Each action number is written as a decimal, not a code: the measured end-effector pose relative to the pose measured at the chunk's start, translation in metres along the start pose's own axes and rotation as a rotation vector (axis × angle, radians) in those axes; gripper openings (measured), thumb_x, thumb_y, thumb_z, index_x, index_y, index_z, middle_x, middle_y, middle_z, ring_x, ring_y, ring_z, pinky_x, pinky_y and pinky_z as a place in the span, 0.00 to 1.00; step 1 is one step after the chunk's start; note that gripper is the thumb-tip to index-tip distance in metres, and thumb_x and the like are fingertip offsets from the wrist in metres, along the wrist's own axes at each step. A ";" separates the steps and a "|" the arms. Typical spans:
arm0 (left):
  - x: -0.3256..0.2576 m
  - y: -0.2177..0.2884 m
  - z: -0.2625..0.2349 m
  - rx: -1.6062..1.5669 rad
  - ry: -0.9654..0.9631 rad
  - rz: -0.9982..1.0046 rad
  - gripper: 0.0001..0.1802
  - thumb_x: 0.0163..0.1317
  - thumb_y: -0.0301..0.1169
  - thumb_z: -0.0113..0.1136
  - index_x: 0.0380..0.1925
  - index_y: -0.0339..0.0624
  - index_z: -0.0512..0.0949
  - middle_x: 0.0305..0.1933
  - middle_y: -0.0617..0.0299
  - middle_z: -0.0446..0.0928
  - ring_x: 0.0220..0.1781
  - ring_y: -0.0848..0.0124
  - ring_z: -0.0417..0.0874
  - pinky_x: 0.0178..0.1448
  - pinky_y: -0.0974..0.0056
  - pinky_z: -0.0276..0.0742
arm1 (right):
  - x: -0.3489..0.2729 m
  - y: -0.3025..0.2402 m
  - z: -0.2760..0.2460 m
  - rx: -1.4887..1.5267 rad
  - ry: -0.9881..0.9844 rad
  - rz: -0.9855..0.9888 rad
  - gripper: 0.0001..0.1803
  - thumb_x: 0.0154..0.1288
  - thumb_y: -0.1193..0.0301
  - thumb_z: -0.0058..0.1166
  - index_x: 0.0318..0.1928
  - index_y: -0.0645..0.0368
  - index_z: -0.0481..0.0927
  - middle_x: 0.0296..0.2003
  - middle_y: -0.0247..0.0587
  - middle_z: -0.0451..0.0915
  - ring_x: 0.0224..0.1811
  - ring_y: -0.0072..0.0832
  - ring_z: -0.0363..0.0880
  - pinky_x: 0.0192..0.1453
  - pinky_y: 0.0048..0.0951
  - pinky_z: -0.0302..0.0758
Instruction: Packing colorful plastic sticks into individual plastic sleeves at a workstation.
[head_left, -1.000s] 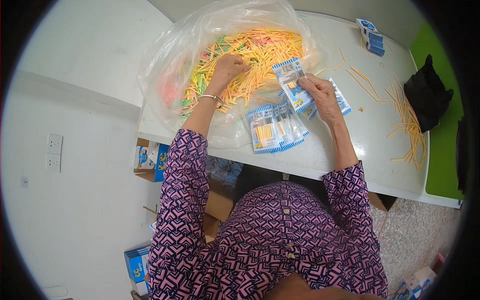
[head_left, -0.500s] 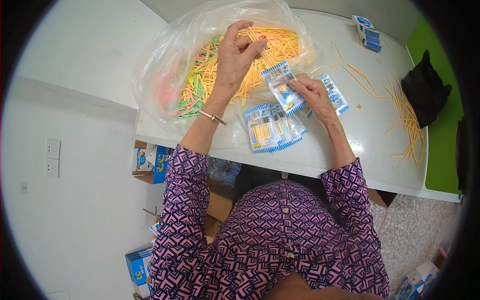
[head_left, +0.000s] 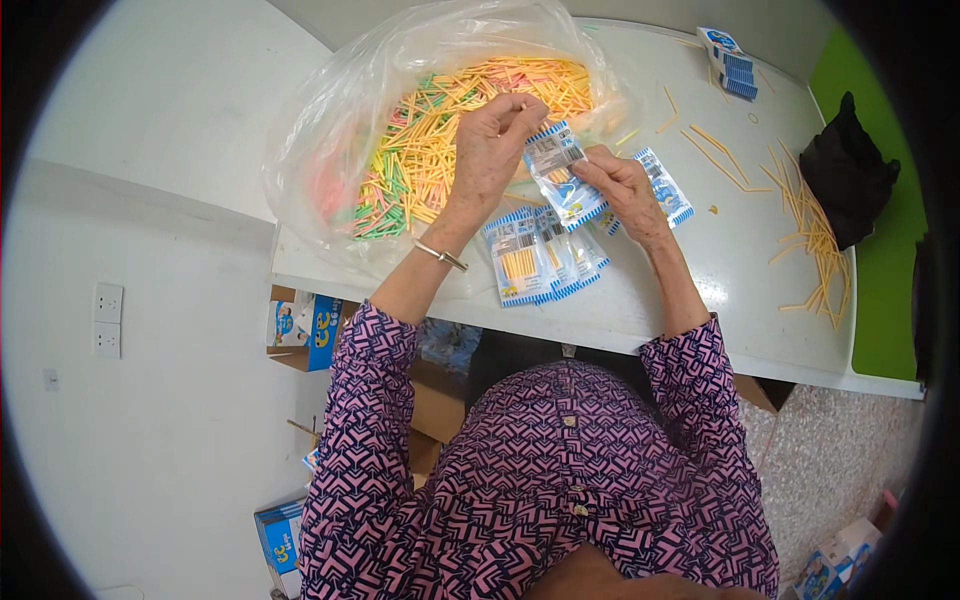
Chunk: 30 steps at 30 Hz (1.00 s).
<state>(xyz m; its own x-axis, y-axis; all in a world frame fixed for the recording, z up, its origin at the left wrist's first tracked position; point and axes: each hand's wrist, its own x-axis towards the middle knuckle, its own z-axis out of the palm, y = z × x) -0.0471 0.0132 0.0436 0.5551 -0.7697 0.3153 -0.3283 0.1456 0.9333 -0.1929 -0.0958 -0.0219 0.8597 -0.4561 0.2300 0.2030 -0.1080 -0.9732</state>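
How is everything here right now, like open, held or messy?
Clear bag: open, coloured sticks inside
Held packet: tilted, sticks showing
Right hand: gripping held packet
Left hand: fingertips pinched by its top
Front packets: lying overlapped
Loose sticks: scattered at right
Black bundle: crumpled

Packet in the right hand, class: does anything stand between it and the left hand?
Nothing visible does: the left hand is close by the top edge of the packet, contact unclear. The loose sticks lie behind that hand, not between them.
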 end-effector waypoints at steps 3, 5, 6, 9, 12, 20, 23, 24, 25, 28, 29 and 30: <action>0.000 -0.009 -0.001 0.097 0.024 0.140 0.09 0.60 0.30 0.57 0.34 0.35 0.80 0.33 0.59 0.80 0.35 0.75 0.78 0.38 0.70 0.75 | -0.001 -0.001 0.002 0.020 0.017 0.007 0.14 0.65 0.66 0.53 0.41 0.66 0.81 0.32 0.35 0.76 0.35 0.18 0.70 0.40 0.21 0.67; -0.003 -0.011 -0.004 0.167 -0.013 0.164 0.10 0.63 0.30 0.55 0.38 0.35 0.79 0.35 0.62 0.79 0.38 0.77 0.77 0.43 0.71 0.73 | -0.001 0.000 0.003 0.080 0.053 0.080 0.15 0.65 0.66 0.52 0.43 0.65 0.81 0.34 0.34 0.79 0.34 0.15 0.72 0.39 0.18 0.68; -0.005 -0.009 -0.005 0.238 -0.049 0.190 0.12 0.65 0.31 0.53 0.42 0.35 0.79 0.37 0.65 0.79 0.41 0.79 0.76 0.47 0.72 0.72 | -0.001 0.000 0.004 0.081 0.053 0.083 0.15 0.65 0.66 0.52 0.43 0.65 0.81 0.34 0.34 0.79 0.34 0.15 0.72 0.39 0.18 0.68; -0.012 -0.003 -0.004 0.342 -0.211 -0.010 0.12 0.64 0.29 0.54 0.43 0.34 0.78 0.39 0.63 0.79 0.41 0.77 0.76 0.47 0.72 0.73 | -0.001 0.000 0.006 0.125 0.073 0.131 0.16 0.66 0.66 0.52 0.46 0.65 0.80 0.35 0.32 0.80 0.33 0.13 0.73 0.38 0.16 0.70; -0.014 -0.004 -0.006 0.253 -0.211 0.039 0.12 0.62 0.26 0.56 0.44 0.33 0.77 0.39 0.63 0.78 0.43 0.76 0.77 0.47 0.72 0.74 | -0.001 0.002 0.006 0.250 0.069 0.100 0.17 0.65 0.65 0.53 0.48 0.65 0.79 0.36 0.31 0.81 0.34 0.13 0.74 0.39 0.15 0.71; -0.019 0.011 0.003 -0.051 -0.123 0.070 0.19 0.56 0.25 0.61 0.48 0.32 0.72 0.38 0.57 0.79 0.37 0.74 0.80 0.39 0.73 0.76 | -0.003 -0.008 0.009 0.224 -0.092 0.221 0.15 0.58 0.65 0.61 0.41 0.63 0.82 0.34 0.37 0.83 0.35 0.17 0.78 0.43 0.19 0.72; -0.020 0.010 -0.004 -0.106 -0.202 -0.111 0.21 0.56 0.25 0.61 0.50 0.33 0.69 0.40 0.57 0.79 0.39 0.75 0.79 0.42 0.73 0.76 | -0.003 -0.011 0.009 0.246 -0.084 0.220 0.16 0.57 0.65 0.61 0.41 0.64 0.81 0.35 0.39 0.83 0.38 0.20 0.78 0.47 0.22 0.72; -0.020 0.011 -0.006 -0.037 -0.248 -0.179 0.22 0.57 0.25 0.61 0.52 0.34 0.68 0.40 0.58 0.78 0.42 0.76 0.79 0.46 0.73 0.75 | -0.003 -0.011 0.010 0.246 -0.083 0.220 0.16 0.57 0.65 0.61 0.41 0.64 0.81 0.35 0.39 0.83 0.38 0.20 0.78 0.47 0.22 0.72; -0.021 0.011 -0.006 -0.038 -0.249 -0.180 0.22 0.57 0.25 0.61 0.52 0.34 0.68 0.40 0.58 0.78 0.42 0.76 0.79 0.46 0.73 0.75 | -0.003 -0.011 0.010 0.251 -0.073 0.211 0.16 0.57 0.64 0.61 0.41 0.64 0.82 0.35 0.39 0.83 0.38 0.20 0.78 0.47 0.22 0.72; -0.022 0.013 -0.005 -0.081 -0.224 -0.184 0.22 0.57 0.26 0.62 0.51 0.35 0.69 0.40 0.60 0.78 0.42 0.77 0.78 0.44 0.73 0.74 | -0.003 -0.013 0.011 0.259 -0.067 0.209 0.16 0.57 0.64 0.61 0.41 0.64 0.82 0.34 0.38 0.83 0.37 0.19 0.78 0.46 0.22 0.72; -0.022 0.012 -0.005 -0.042 -0.253 -0.147 0.22 0.57 0.26 0.62 0.51 0.35 0.70 0.40 0.61 0.78 0.41 0.77 0.78 0.45 0.74 0.74 | -0.003 -0.014 0.011 0.263 -0.068 0.215 0.16 0.58 0.64 0.61 0.40 0.64 0.82 0.34 0.38 0.83 0.36 0.19 0.78 0.45 0.21 0.72; -0.021 0.010 -0.005 -0.003 -0.284 -0.111 0.21 0.57 0.26 0.62 0.50 0.35 0.70 0.41 0.61 0.78 0.41 0.77 0.78 0.45 0.74 0.74 | -0.002 -0.014 0.010 0.263 -0.068 0.216 0.16 0.58 0.64 0.61 0.40 0.64 0.82 0.34 0.38 0.83 0.36 0.19 0.78 0.45 0.21 0.72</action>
<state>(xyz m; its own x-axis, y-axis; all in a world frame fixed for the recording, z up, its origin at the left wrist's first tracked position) -0.0583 0.0345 0.0471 0.3509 -0.9241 0.1513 -0.2756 0.0525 0.9598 -0.1931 -0.0846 -0.0091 0.9236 -0.3825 0.0264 0.1188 0.2201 -0.9682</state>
